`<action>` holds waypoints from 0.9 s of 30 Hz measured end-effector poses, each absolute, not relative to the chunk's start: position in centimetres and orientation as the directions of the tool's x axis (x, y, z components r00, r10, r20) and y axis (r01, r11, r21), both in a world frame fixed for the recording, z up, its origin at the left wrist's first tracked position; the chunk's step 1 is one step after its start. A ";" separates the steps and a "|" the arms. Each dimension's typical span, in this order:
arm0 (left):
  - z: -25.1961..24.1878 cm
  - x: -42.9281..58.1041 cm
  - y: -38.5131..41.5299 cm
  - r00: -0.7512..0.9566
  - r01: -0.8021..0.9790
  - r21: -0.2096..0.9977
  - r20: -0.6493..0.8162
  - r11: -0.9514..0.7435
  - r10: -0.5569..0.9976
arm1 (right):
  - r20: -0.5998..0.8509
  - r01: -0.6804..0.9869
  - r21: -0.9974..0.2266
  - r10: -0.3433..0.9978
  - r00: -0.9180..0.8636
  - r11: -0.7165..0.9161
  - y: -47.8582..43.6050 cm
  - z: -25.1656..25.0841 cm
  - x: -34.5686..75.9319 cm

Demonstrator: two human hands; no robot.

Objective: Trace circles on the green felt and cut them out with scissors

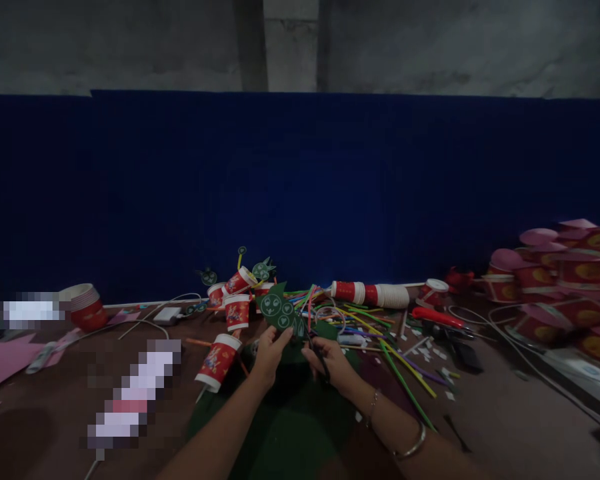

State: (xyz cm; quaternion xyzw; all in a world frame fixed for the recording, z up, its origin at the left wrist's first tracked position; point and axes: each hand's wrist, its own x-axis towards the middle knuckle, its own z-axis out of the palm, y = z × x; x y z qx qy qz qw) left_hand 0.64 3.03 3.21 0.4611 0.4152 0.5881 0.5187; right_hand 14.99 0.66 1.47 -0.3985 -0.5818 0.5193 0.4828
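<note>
Centrally, your left hand (270, 353) pinches the green paper (275, 303), its grip closed with the thumb on the near face. The paper stands tilted over the middle of the worktop (45, 393), with pale line drawings on it, a smiling face at the upper left. Your right hand (333, 360) has its grip closed around the dark handles of the scissors (324, 367), whose blades point at the paper's lower right part; you cannot tell in this dim light how far the blades are parted. Your right wrist wears a bracelet (373, 407), and a bangle (416, 443) sits farther up the arm.

Just left of your hands, a red cup (217, 363) leans tilted, with more red cups joined beyond it. To the far right of the paper, a row of nested cups (370, 294) lies on its side. Nearer, coloured sticks (407, 367) spread out beside white scraps (425, 347), and a red-handled tool (437, 316) lies past them. At the far right you have a pile of red-and-pink cups (575, 273); at the left, pink sheets (5, 363) and a cup stack (86, 310). A blue partition (300, 180) stands behind everything.
</note>
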 end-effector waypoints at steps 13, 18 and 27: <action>3.2 0.4 3.3 -0.072 -0.257 0.955 0.132 -0.146 0.989 | 0.144 -0.036 -0.990 0.962 -0.232 0.140 0.8 1.0 14.9; 3.1 0.4 3.5 -0.146 -0.234 0.958 0.136 -0.168 0.980 | 0.130 -0.024 -0.991 0.954 -0.269 0.128 1.0 0.6 14.9; 3.4 0.5 3.6 -0.145 -0.259 0.954 0.119 -0.154 0.982 | 0.110 0.013 -0.993 0.955 -0.275 0.118 0.7 0.9 14.9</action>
